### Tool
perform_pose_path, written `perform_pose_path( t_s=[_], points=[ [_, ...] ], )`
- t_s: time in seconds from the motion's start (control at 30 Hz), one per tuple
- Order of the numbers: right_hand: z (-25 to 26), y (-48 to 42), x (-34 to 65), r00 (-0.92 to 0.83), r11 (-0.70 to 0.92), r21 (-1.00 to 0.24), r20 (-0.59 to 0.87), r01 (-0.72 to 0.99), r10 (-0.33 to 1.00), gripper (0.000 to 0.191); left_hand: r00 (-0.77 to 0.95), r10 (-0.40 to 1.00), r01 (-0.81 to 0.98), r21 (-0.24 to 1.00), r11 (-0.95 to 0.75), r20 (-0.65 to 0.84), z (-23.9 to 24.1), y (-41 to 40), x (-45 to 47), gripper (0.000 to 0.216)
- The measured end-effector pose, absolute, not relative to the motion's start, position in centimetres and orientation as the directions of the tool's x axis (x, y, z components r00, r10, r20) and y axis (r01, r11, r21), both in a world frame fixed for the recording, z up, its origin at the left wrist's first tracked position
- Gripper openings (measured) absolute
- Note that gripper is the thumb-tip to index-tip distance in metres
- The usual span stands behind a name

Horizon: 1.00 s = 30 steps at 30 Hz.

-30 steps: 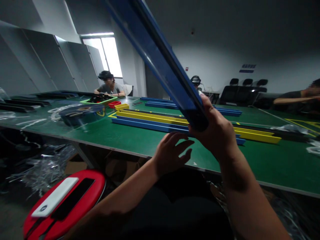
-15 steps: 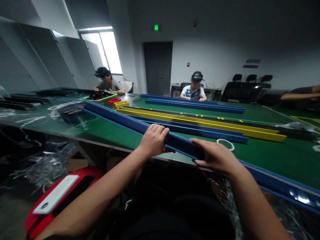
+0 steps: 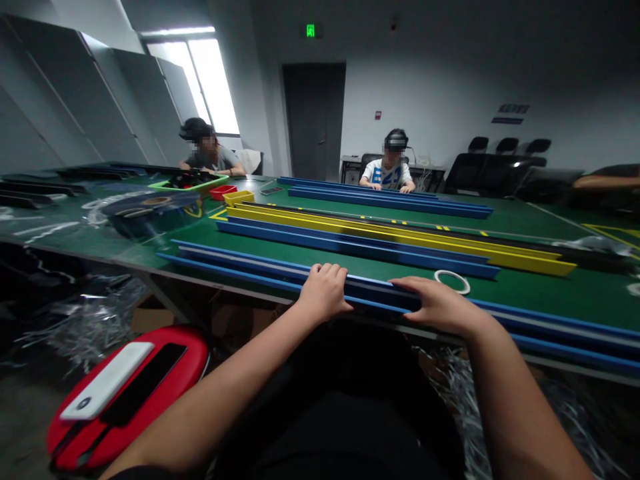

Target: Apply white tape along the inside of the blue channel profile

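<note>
A long blue channel strip (image 3: pixel 240 265) lies flat along the near edge of the green table (image 3: pixel 525 290). My left hand (image 3: pixel 324 292) grips it from above near its middle, fingers curled over the far edge. Just to the right, my right hand (image 3: pixel 439 304) rests on the same strip with fingers wrapped over it. A small white ring (image 3: pixel 452 281) lies on the table just beyond my right hand.
Further back lie another blue strip (image 3: pixel 350 243), a yellow strip (image 3: pixel 400 239) and more blue strips (image 3: pixel 390 198). Small red, yellow and green trays (image 3: pixel 240 195) sit at the back left. Two people sit at the far side. A red stool (image 3: pixel 125 400) stands at lower left.
The blue strip, held up steeply a second ago, has come down and now lies flat along the table's near edge. Both hands have settled on top of it.
</note>
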State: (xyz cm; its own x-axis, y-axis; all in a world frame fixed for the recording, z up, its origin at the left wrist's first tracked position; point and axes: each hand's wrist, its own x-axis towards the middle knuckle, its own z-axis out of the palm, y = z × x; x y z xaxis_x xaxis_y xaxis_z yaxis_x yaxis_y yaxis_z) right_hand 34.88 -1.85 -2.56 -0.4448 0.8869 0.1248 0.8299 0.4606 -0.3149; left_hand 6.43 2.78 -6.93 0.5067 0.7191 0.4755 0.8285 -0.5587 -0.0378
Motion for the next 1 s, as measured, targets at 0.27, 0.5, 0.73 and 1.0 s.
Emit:
perform_pose_path(
  t_s=[0.27, 0.5, 0.73, 1.0],
  points=[
    [-4.8, -0.9, 36.1, -0.378, 0.361, -0.391, 0.034, 0.847, 0.925, 0.07, 0.512, 0.767, 0.837, -0.023, -0.547, 0.387, -8.5, 3.5, 8.4, 0.072],
    [-5.3, -0.2, 31.4, -0.293, 0.287, -0.157, -0.015, 0.945, 0.956, 0.069, 0.629, 0.71, 0.74, 0.036, -0.671, 0.316, -7.8, 4.5, 6.6, 0.076],
    [-6.1, 0.2, 21.0, -0.292, 0.31, -0.061, 0.204, 0.949, 0.934, 0.07, 0.652, 0.707, 0.742, -0.034, -0.67, 0.275, -6.8, 6.9, -2.1, 0.075],
    [-7.0, 0.8, 17.3, -0.216, 0.228, -0.011, 0.272, 0.974, 0.938, 0.067, 0.55, 0.784, 0.826, -0.051, -0.561, 0.287, -7.7, 6.9, -4.4, 0.077]
  ],
)
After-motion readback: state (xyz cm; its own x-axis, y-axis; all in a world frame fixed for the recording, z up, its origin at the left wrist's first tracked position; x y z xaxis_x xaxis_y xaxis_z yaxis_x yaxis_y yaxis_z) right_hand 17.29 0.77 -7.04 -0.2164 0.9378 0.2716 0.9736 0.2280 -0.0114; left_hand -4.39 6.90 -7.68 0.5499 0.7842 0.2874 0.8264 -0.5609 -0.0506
